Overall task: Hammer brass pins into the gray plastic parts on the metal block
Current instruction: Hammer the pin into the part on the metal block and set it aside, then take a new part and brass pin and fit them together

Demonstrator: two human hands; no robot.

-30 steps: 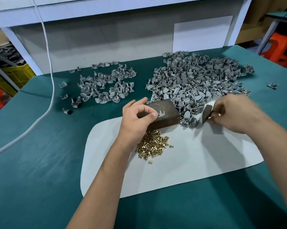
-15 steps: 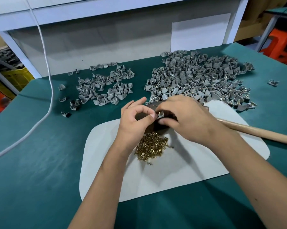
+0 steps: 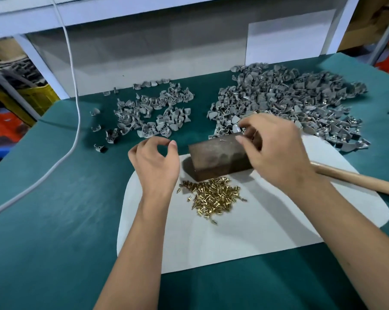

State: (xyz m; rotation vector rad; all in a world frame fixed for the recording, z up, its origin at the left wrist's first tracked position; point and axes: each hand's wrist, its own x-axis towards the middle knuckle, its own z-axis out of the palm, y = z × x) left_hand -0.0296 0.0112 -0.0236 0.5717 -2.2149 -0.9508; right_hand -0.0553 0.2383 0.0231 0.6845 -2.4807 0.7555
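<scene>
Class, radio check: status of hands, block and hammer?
Left hand empty beside metal block. Right hand over block. Hammer handle lying on mat.

We see a table (image 3: 54, 242) with a green cover. Behind it stands a white frame (image 3: 144, 10) with a grey panel (image 3: 155, 57). A white cable (image 3: 73, 90) hangs at left, near a yellow crate (image 3: 35, 97).

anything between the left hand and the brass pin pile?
Nothing visible. The left hand hovers over the mat's left edge, and only bare mat separates it from the brass pins. The metal block sits behind the pile, out of that path.
</scene>
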